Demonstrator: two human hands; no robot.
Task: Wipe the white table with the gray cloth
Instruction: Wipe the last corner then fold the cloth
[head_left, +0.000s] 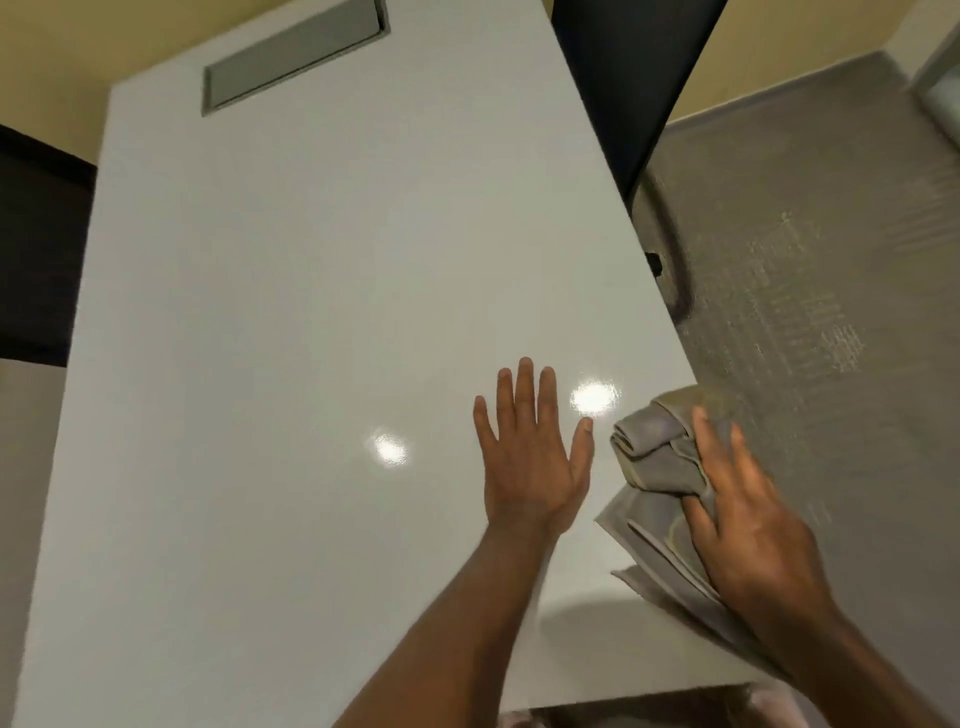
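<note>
Gray cloth (657, 457), bunched and folded

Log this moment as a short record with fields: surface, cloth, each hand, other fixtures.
surface: white table, glossy, two light reflections on it
cloth: gray cloth, bunched, at the table's right edge, partly hanging past it
right hand: right hand presses on top of the cloth, fingers spread
left hand: left hand lies flat and open on the table, beside the cloth, not touching it
fixture: gray rectangular panel set into the far end of the table
floor: gray carpet to the right
</note>
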